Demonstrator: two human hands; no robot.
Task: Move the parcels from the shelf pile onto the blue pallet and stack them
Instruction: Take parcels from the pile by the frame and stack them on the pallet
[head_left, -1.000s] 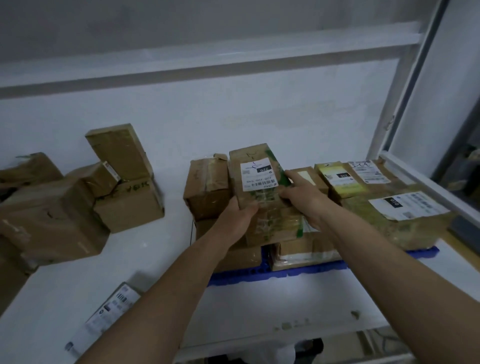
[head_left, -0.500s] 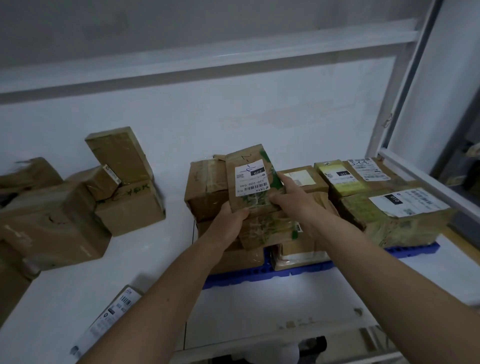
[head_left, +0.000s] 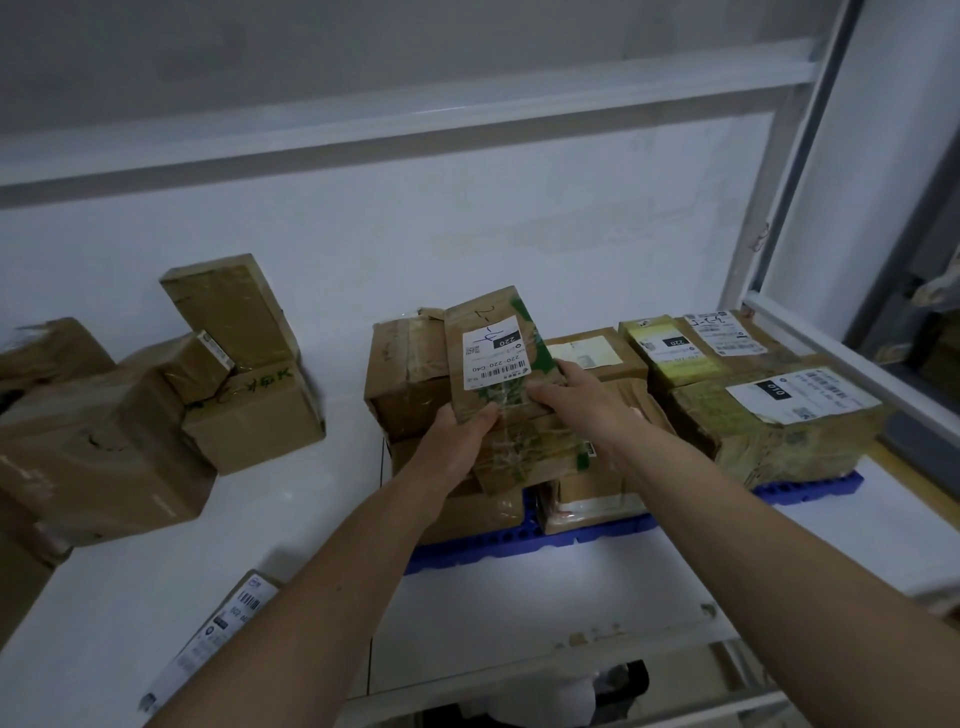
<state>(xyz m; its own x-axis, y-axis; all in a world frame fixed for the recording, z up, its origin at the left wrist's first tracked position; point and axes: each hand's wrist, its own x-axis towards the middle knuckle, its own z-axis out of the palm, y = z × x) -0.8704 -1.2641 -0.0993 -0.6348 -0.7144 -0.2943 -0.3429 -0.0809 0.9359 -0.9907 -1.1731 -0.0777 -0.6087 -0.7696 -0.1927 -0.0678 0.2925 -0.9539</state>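
Parcel (head_left: 506, 384), a long cardboard box bound in clear and green tape with a white label marked 220, is held at the centre of the frame, above the stack on the blue pallet (head_left: 524, 545). Its long axis is tilted, running from the lower right near the wrists up and away to the upper left, so the labelled face is turned toward the camera. It is gripped from both sides: the left hand (head_left: 457, 441) is curled round the lower left edge, and the right hand (head_left: 576, 400) is clamped on the right edge, fingers over the front face. Both hands are equally near, one to each flank.

Directly beneath and behind the parcel, other boxes (head_left: 410, 379) are already set on the pallet, and a larger taped parcel (head_left: 779, 426) lies at the right of the frame. The shelf pile (head_left: 130, 415) of remaining boxes is well apart at the left. A flat labelled packet (head_left: 218, 644) lies on the shelf at the lower left.

By judgement, the parcel would need to be levelled and lowered along its long axis onto the boxes below.
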